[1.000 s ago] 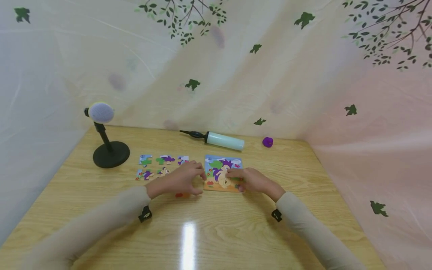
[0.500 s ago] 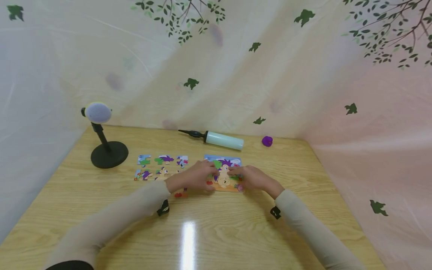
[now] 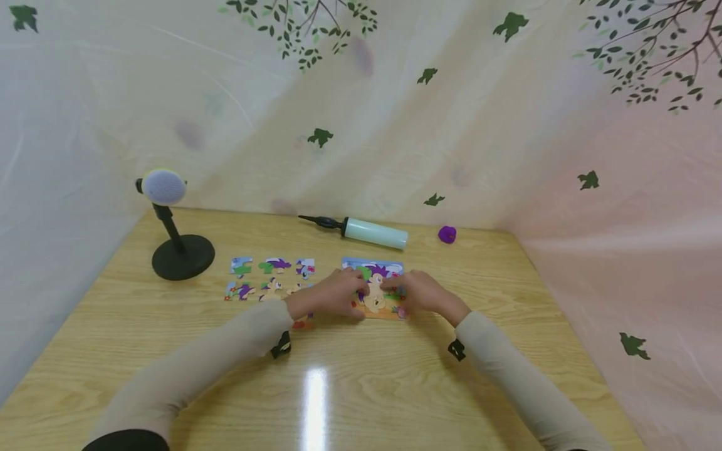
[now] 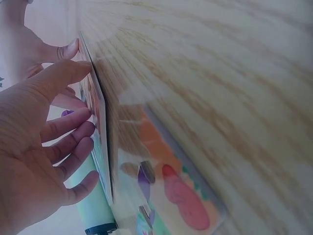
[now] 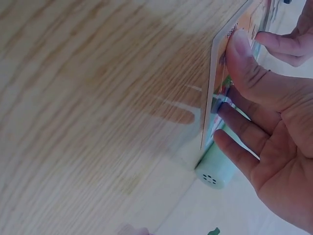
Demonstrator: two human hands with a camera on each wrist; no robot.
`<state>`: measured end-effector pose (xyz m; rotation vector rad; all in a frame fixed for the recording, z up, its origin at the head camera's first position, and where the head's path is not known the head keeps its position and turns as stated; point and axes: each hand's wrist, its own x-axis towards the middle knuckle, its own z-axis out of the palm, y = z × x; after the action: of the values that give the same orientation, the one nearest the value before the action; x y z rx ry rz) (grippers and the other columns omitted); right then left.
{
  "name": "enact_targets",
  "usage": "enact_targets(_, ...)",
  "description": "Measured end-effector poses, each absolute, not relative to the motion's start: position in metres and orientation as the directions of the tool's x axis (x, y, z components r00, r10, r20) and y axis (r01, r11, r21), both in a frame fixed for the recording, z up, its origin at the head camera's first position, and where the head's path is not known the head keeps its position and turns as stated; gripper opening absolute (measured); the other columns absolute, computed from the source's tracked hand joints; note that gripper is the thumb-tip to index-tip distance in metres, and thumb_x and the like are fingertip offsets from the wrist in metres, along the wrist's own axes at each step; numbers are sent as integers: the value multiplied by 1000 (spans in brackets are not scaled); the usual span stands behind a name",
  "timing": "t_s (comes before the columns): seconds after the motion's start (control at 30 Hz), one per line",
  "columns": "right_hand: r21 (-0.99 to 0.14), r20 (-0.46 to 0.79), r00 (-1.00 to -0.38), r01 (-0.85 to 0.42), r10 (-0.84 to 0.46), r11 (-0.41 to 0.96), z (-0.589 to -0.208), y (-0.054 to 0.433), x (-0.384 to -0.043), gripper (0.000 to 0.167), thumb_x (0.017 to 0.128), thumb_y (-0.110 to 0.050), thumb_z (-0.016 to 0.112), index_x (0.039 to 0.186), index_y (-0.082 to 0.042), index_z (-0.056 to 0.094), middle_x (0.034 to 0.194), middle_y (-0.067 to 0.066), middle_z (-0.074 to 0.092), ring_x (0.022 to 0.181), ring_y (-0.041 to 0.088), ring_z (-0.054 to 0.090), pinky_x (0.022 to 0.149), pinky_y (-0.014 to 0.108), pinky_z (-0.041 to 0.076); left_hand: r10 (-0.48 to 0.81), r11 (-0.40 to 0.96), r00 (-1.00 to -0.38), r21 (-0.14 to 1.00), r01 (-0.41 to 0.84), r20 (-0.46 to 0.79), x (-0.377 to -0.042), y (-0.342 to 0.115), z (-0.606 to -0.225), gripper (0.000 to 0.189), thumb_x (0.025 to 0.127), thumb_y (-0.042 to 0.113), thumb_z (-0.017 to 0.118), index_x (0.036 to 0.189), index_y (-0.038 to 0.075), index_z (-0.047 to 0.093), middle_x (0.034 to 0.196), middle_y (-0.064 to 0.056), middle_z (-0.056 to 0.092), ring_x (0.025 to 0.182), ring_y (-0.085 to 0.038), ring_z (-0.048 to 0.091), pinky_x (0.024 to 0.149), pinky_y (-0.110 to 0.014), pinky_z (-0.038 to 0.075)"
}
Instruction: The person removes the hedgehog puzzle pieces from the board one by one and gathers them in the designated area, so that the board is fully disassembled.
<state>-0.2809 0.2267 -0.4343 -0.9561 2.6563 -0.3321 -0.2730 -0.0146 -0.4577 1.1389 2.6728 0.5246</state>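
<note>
A picture card (image 3: 373,303) with a purple-haired cartoon figure lies flat on the wooden table. My left hand (image 3: 336,294) reaches over its left side, thumb near the lower edge and fingers relaxed on the printed face. From the other side, my right hand (image 3: 423,293) touches the card's right part with its fingertips. Up close in the right wrist view, the thumb (image 5: 240,46) rests on the card's orange lower strip. Left of the card, loose jigsaw pieces (image 3: 276,266) lie in rows, some hidden beneath my left forearm. One orange piece (image 4: 188,196) with a red shape shows near the left hand.
A hand pump (image 3: 375,233) with a pale green barrel lies behind the card. A small purple object (image 3: 447,235) sits at the back right. At the back left stands a round white-headed device (image 3: 165,188) on a black base. A printed curtain (image 3: 361,144) borders the table.
My left hand has moved right, from the card's left edge onto its face. The right hand has stayed at the card's right side, shifting only slightly. The pieces have not moved.
</note>
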Motion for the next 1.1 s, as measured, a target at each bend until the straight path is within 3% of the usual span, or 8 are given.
enact_targets(0.7,-298,-187,-729,-597,-658,745,-438,229,-280,51,86,-5,78,136,-8,65,138,13,65,127,34,62,105,51,50,731,633,-682,383,673,-9,-277,-13,-465,45,82,37,82,113,9,68,109,-4,60,101,-20,51,90,-39,45)
enact_targets(0.83,-299,-163,-739,-594,-653,747,-440,230,-280,44,84,-8,81,125,-9,66,120,10,72,103,26,68,93,43,54,727,634,-687,396,665,-10,-277,-13,-465,43,81,36,83,112,9,67,108,-3,60,101,-20,50,90,-39,44)
enact_targets(0.93,-319,-151,-749,-581,-645,749,-441,231,-279,38,82,-9,83,114,-13,62,101,3,67,82,17,56,79,34,47,724,637,-689,396,661,-15,-277,-13,-465,43,81,36,83,112,10,67,108,-3,59,100,-19,50,90,-39,44)
enact_targets(1.1,-327,-136,-744,-589,-654,739,-442,231,-279,34,83,-5,81,112,-11,66,95,2,63,75,14,46,73,30,37,720,643,-694,397,655,-23,-277,-13,-465,43,82,36,82,113,10,67,108,-3,59,101,-18,50,91,-38,44)
